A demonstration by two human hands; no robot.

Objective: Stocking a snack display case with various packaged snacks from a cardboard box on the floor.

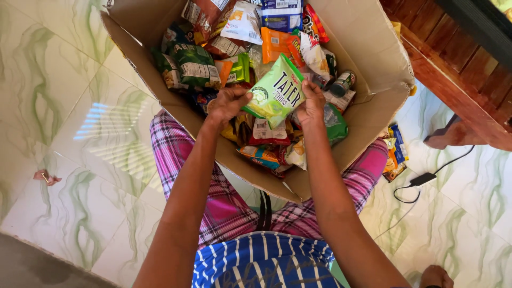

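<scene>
Hovering above the middle of the cardboard box [373,58], a light green snack bag [276,92] is pinched at its sides by the left hand [228,101] and right hand [311,104]; more snack packets [234,48] fill the box, which rests on plaid-trousered legs [176,154].

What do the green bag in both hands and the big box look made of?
Green snack bag: thin glossy plastic film, judging by its sheen and crinkles, pinched by left hand and right hand. Box: matte brown cardboard, creased, with ragged edges.
</scene>
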